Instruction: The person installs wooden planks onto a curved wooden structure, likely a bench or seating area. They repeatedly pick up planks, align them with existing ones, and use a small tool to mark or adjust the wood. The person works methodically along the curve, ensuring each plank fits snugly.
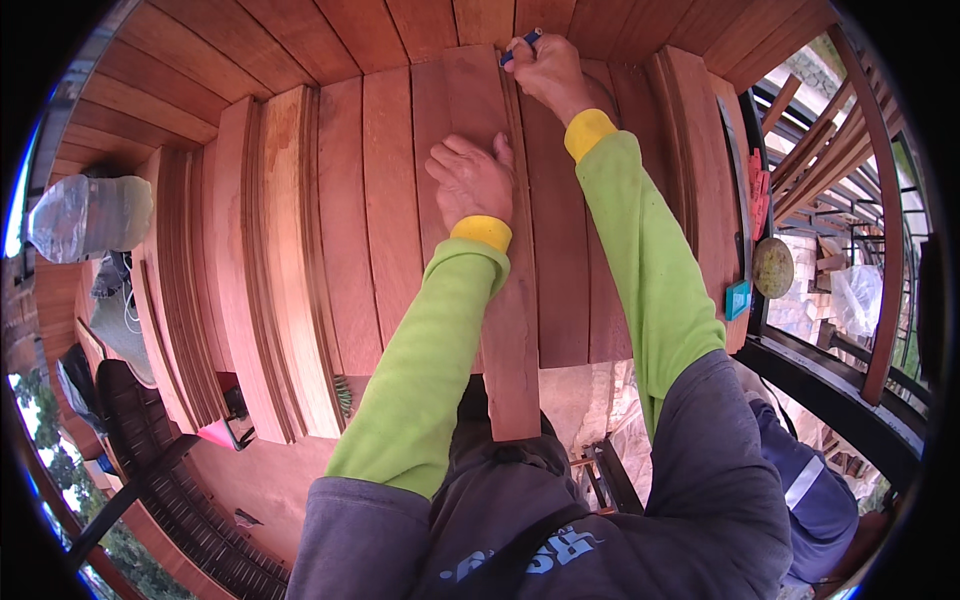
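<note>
Right hand (548, 78) at 12 to 1 o'clock, closed around a short blue stick (520, 48), likely a pencil, by the far end of a long reddish plank (513, 370). Whether the stick's tip touches the wood, I cannot tell. Left hand (470, 185) lies back-up on that plank, just short of 12 o'clock, fingers partly curled, with nothing visible in its grasp. The plank runs from 12 o'clock down between the two green sleeves (640, 270), and its near end juts toward 6 o'clock, past the edge of a surface (395, 230) made of similar boards side by side.

At 10 o'clock stands a stack of narrow boards (290, 260), their long edges turned toward 6 o'clock; another stack (180, 300) is at 9 o'clock, with a clear plastic container (90, 215) near its far end. At 2 o'clock more boards (690, 150) are stacked. Beyond them, toward 3 o'clock, come a long grey strip with a teal end piece (738, 300), a red object (758, 195) and a round yellowish disc (773, 268). Another person's dark sleeve (805, 500), crossed by a pale band, shows at 4 o'clock.
</note>
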A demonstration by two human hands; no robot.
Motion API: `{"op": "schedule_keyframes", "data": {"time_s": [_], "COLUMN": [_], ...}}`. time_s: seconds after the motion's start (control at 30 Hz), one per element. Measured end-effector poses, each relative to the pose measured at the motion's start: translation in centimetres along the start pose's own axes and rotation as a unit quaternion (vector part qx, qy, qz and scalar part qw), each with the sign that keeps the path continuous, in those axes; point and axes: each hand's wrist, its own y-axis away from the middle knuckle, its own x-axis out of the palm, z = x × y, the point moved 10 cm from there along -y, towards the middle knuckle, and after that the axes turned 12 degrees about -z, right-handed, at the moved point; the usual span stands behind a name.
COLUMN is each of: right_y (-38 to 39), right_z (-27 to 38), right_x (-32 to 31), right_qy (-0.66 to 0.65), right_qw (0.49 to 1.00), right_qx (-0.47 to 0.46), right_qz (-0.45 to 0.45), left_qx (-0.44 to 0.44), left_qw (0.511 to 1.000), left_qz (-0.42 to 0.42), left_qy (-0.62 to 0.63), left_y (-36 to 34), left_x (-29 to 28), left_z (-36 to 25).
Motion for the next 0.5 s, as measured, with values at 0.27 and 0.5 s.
{"op": "schedule_keyframes", "data": {"time_s": [0.27, 0.5], "right_y": [23.6, 34.2], "right_z": [3.1, 4.0], "right_x": [-11.2, -19.5], "right_qy": [-0.089, -0.117], "right_qw": [0.991, 0.973], "right_qx": [0.097, 0.194], "right_qz": [0.026, 0.041], "left_qx": [-0.015, -0.036], "left_qw": [1.0, 0.999], "left_qz": [0.02, 0.017], "left_qy": [0.008, 0.022], "left_y": [0.2, 0.2], "left_x": [0.6, 1.5], "left_z": [0.5, 0.9]}}
